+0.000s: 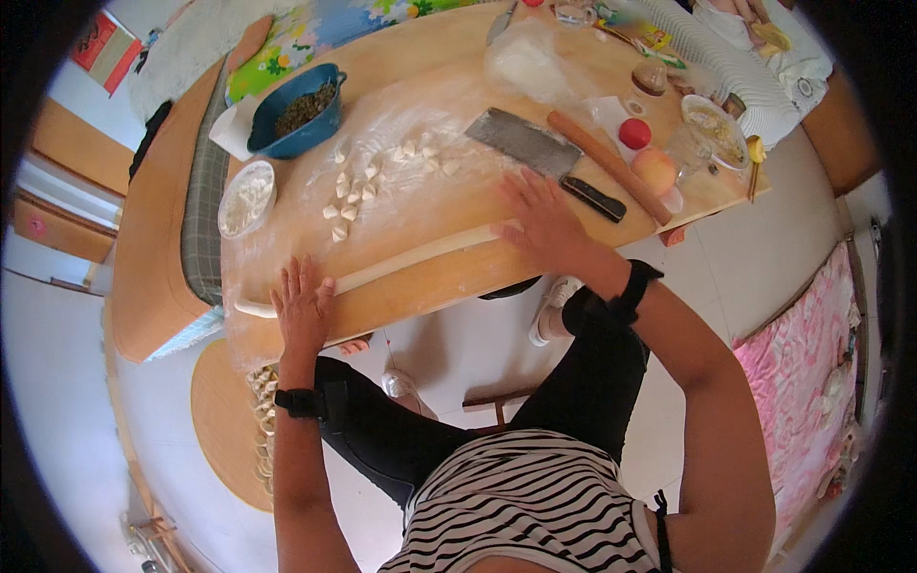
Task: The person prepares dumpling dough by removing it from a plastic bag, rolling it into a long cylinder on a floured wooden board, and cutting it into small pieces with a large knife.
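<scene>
In the head view, a dough rope [411,262] was laid along the near side of the tabletop [420,105], under the left hand [306,306] and right hand [544,220], fingers extended, gripping nothing. Small dough pieces [369,191] had apparently been cut; the rope was uncut, the cleaver [525,141] untouched.

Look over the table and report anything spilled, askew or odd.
Nothing really stands out. White powder dusts the table around the small dough pieces, not unusual beside dough; the cleaver lies slanted near the right hand.
</scene>
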### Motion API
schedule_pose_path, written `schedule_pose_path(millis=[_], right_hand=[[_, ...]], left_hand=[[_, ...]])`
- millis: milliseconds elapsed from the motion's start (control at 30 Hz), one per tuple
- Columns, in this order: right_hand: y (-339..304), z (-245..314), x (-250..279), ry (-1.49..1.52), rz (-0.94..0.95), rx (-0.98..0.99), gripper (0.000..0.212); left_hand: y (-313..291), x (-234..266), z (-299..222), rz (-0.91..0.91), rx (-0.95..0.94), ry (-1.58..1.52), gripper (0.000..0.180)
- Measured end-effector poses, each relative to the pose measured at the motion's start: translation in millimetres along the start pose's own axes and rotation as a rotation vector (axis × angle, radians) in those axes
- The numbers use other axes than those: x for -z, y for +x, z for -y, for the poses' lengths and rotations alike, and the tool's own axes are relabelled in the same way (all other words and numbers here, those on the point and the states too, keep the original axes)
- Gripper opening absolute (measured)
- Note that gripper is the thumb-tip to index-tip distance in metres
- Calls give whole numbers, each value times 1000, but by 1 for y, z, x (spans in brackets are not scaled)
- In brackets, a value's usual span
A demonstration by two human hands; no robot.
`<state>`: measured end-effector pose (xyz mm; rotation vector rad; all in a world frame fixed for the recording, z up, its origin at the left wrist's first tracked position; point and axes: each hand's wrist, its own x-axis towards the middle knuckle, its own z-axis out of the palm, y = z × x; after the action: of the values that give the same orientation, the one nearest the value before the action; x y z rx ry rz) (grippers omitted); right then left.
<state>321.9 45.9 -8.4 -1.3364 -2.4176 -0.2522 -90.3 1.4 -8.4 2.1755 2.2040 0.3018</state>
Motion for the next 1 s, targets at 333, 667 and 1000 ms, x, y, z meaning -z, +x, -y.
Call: schedule_pose_path(millis=[333, 667, 1000], right_hand=[[-29, -65, 43, 180, 241, -417, 57], [0, -50, 66, 464, 230, -582, 58], [-86, 18, 149, 1599, 195, -914, 52]], left_hand=[[-42, 15, -23, 104, -59, 41, 63], [21, -9, -232, 109, -552, -399, 49], [11, -28, -273, 46, -346, -509, 28]])
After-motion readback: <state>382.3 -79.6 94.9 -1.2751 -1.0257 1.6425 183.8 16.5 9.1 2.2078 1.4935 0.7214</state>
